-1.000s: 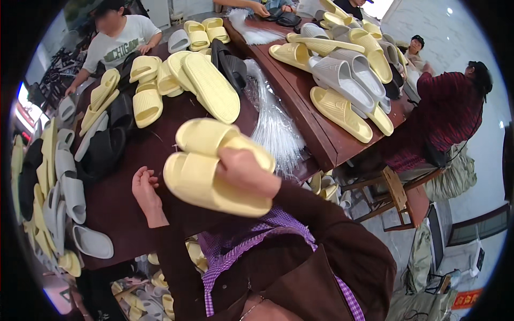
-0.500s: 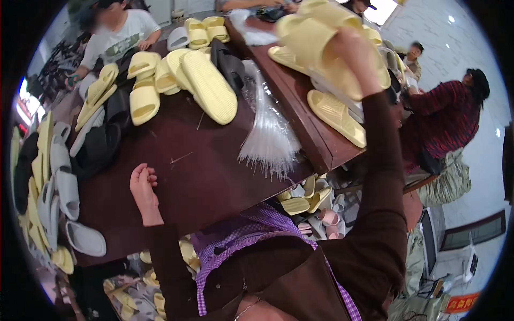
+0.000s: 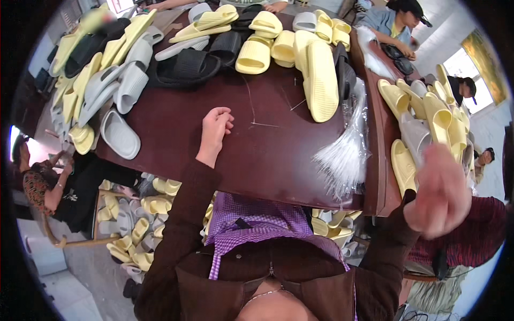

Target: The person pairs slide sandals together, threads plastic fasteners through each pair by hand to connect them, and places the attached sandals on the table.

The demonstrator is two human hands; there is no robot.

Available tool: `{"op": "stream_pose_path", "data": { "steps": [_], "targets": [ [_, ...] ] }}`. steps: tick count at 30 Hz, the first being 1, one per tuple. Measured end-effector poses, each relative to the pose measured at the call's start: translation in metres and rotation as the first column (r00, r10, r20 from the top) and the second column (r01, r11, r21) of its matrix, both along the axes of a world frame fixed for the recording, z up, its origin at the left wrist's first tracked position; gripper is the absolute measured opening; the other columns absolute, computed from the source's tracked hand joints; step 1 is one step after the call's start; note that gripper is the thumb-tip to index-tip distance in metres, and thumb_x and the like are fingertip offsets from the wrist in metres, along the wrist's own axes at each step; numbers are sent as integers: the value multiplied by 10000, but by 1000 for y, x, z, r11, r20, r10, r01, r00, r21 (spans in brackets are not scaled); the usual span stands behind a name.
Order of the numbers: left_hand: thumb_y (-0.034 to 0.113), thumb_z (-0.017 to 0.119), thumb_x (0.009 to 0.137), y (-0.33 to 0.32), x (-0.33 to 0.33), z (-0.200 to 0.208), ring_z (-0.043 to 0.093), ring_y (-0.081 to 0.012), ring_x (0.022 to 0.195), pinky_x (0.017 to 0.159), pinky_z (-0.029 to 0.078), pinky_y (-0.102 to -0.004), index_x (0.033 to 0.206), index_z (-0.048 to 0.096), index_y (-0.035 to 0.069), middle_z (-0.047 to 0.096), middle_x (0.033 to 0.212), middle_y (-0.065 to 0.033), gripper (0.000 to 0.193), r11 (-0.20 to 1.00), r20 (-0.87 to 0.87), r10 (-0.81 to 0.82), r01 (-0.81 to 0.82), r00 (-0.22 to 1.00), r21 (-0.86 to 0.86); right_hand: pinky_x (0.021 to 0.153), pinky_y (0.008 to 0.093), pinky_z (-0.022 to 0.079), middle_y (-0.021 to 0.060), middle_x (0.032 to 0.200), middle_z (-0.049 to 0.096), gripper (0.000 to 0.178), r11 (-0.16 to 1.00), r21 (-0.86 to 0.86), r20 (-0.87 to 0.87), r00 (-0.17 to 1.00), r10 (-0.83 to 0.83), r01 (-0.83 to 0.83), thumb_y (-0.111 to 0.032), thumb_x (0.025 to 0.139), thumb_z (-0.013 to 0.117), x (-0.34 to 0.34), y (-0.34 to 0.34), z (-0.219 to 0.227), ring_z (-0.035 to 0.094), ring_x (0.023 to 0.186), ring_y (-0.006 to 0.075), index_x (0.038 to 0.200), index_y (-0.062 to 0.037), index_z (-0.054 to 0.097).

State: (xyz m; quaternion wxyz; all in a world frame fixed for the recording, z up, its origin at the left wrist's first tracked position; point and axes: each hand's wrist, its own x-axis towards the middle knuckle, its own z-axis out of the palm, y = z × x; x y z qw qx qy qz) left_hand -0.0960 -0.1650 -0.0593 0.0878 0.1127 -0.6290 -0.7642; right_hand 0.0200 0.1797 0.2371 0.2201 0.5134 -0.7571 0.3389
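Note:
My left hand (image 3: 215, 132) is over the dark red table (image 3: 225, 166), fingers curled in, nothing visible in them. Thin clear plastic strands (image 3: 265, 124) lie just right of it. My right hand (image 3: 440, 195) is raised at the right, smeared by motion, so its fingers cannot be made out and no slipper shows in it. Beyond it is a pile of yellow slippers (image 3: 439, 120), with a single yellow slipper (image 3: 402, 163) at the near left side. A bundle of clear plastic fasteners (image 3: 342, 158) lies near the table's right side. A yellow slipper (image 3: 321, 80) leans sole outward among others at the back.
Black slippers (image 3: 187, 68), grey slippers (image 3: 131, 88) and more yellow ones line the table's back and left. A grey slipper (image 3: 121, 135) lies near the left corner. Heaped slippers (image 3: 139, 230) stand below. Several people sit around, including one in a blue-grey top (image 3: 380, 27).
The yellow slippers that my right hand held are out of it, and it has drawn back toward me from the right-hand pile. The view has swung right; my left hand remains curled over the table.

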Motion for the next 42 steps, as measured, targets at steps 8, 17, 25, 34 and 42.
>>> {"op": "stream_pose_path", "data": {
  "steps": [8,17,25,34,42],
  "targets": [
    [96,493,913,-5,-7,-8,539,-96,640,529,439,-215,1085,556,-25,609,823,-63,220,1000,-34,5,-4,999,6,752,227,429,71,887,599,207,975,39,188,960,209,-220,-48,911,424,11,19,-9,531,759,162,972,-88,617],
    [106,488,920,-11,0,-4,532,-87,627,524,429,-212,1095,545,-14,601,821,-53,220,1000,-21,-27,28,999,11,766,251,439,81,936,594,189,973,160,17,986,164,-165,-82,908,452,6,71,49,533,808,181,1005,-86,614],
    [103,504,925,-11,-6,-9,534,-82,622,515,422,-210,1039,557,22,598,810,-41,149,999,3,-16,15,1000,51,780,273,447,89,979,590,188,978,73,1,980,197,-197,-111,906,477,13,85,47,534,852,199,1035,-84,610],
    [90,535,890,-5,-1,-9,544,-73,612,507,430,-192,1025,579,23,611,814,-43,157,997,-14,-14,15,1000,79,794,297,457,99,1029,586,204,946,-78,7,949,316,-314,-145,903,505,20,83,25,536,901,218,1069,-82,607],
    [178,626,869,35,31,140,579,-140,777,710,483,-270,1305,395,0,598,1047,-121,524,896,-536,-381,443,753,-15,807,319,465,108,1072,582,231,888,-286,132,903,409,-360,-174,901,531,36,68,-16,537,945,236,1099,-80,603]
  ]
}}
